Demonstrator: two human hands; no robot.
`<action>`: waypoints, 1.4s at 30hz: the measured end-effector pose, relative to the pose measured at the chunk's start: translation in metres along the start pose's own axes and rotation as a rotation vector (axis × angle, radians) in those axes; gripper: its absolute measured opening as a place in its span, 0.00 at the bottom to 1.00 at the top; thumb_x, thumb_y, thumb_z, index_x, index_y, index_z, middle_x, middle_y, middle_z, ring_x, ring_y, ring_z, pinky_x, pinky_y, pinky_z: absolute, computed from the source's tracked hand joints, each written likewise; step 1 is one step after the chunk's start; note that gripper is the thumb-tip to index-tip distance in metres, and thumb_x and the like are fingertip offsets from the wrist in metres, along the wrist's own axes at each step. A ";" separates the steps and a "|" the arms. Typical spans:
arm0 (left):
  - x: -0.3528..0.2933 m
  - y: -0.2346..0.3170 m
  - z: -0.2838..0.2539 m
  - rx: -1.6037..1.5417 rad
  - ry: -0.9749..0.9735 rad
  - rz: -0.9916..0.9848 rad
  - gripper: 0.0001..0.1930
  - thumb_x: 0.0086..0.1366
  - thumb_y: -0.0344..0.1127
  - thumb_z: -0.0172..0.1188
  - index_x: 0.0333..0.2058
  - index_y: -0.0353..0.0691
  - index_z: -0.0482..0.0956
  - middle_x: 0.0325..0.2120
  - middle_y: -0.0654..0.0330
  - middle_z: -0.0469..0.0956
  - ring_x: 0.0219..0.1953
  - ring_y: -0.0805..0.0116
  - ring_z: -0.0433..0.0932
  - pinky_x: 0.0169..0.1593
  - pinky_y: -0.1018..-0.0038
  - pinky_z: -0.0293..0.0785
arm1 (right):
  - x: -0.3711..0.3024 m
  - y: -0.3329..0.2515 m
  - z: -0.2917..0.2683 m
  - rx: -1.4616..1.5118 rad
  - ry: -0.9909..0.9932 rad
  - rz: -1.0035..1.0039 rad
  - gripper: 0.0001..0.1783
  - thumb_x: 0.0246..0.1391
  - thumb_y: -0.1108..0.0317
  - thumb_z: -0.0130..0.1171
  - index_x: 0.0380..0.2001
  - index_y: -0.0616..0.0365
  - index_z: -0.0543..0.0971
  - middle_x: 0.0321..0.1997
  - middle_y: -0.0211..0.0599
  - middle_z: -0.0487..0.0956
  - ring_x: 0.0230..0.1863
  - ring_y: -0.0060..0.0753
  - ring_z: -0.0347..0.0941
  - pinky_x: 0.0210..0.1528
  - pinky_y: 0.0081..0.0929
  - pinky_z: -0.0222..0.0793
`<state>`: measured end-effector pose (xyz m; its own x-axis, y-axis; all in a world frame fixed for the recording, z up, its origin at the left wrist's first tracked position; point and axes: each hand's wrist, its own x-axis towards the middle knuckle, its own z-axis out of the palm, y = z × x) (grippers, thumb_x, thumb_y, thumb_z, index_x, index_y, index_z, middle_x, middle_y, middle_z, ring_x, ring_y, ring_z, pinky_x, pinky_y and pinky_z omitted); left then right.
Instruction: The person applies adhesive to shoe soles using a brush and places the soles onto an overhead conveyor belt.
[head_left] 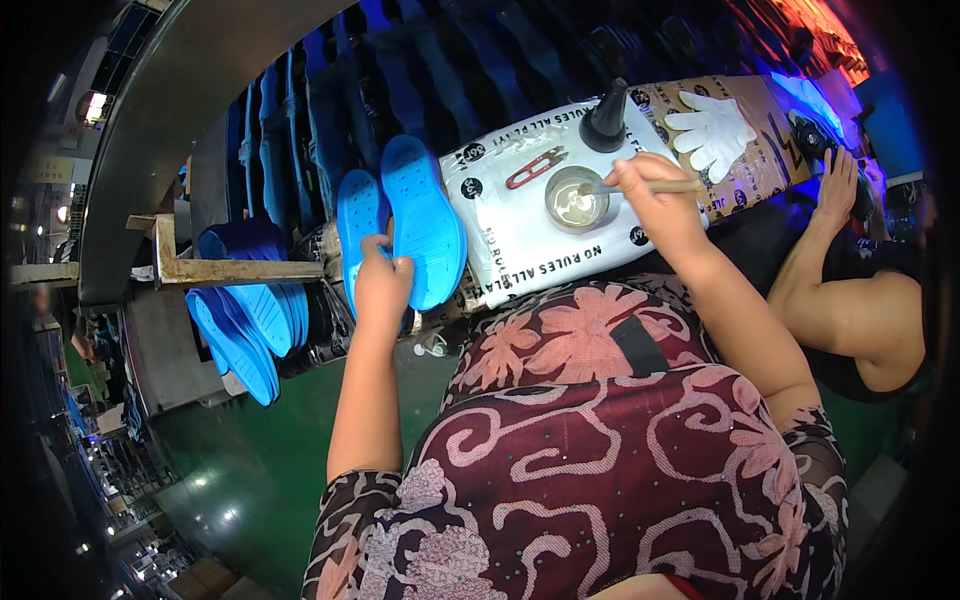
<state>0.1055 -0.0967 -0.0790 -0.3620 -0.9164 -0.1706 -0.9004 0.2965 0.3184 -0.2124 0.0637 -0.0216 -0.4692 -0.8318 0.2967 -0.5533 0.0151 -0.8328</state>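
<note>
One brush (pixel 682 186), pinched by the right hand (pixel 657 202) over a bowl (pixel 575 229), could tip it by catching its rim, while the left hand (pixel 383 282), well apart, grips blue soles (pixel 428 225) beside a white sheet (pixel 512 228).

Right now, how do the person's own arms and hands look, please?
The left hand and right hand are bare, with no gloves, and the forearms are uncovered. I see no watch or bracelet. Dark sleeves with pale curling patterns cover the upper arms.
</note>
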 end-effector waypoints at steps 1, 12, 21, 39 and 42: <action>-0.001 -0.008 0.018 -0.393 0.056 -0.068 0.16 0.58 0.36 0.52 0.40 0.30 0.67 0.22 0.54 0.77 0.20 0.56 0.74 0.25 0.65 0.71 | -0.002 0.005 0.004 -0.037 -0.063 -0.020 0.15 0.55 0.62 0.55 0.20 0.61 0.79 0.20 0.39 0.76 0.26 0.37 0.71 0.32 0.31 0.64; -0.055 0.068 -0.023 -1.444 -0.253 -0.070 0.22 0.62 0.35 0.54 0.53 0.37 0.61 0.40 0.54 0.75 0.32 0.70 0.78 0.27 0.78 0.76 | -0.015 -0.003 -0.014 0.222 0.060 0.191 0.18 0.60 0.60 0.52 0.23 0.62 0.80 0.23 0.34 0.77 0.27 0.23 0.69 0.33 0.22 0.65; -0.074 0.113 -0.035 -1.127 0.177 0.196 0.26 0.56 0.27 0.59 0.52 0.29 0.61 0.44 0.51 0.73 0.45 0.65 0.74 0.52 0.70 0.69 | -0.025 -0.070 -0.023 0.274 -0.090 -0.148 0.18 0.59 0.65 0.50 0.20 0.63 0.79 0.19 0.35 0.74 0.25 0.28 0.68 0.35 0.25 0.65; -0.083 0.123 -0.036 -0.987 0.373 0.401 0.18 0.51 0.26 0.61 0.41 0.28 0.71 0.32 0.50 0.79 0.35 0.64 0.79 0.42 0.71 0.74 | -0.028 -0.079 -0.012 -0.034 -0.130 -0.453 0.10 0.50 0.68 0.57 0.18 0.57 0.79 0.18 0.33 0.73 0.27 0.37 0.70 0.47 0.36 0.62; -0.083 0.125 -0.036 -0.970 0.362 0.387 0.18 0.51 0.27 0.61 0.41 0.29 0.70 0.32 0.49 0.80 0.34 0.62 0.80 0.41 0.70 0.74 | -0.025 -0.079 -0.007 -0.026 -0.142 -0.473 0.10 0.51 0.67 0.57 0.18 0.57 0.79 0.19 0.33 0.74 0.27 0.37 0.71 0.47 0.36 0.62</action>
<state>0.0314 0.0074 0.0084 -0.3437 -0.8786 0.3315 -0.1130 0.3891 0.9142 -0.1616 0.0874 0.0402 -0.0645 -0.8182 0.5713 -0.7010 -0.3703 -0.6094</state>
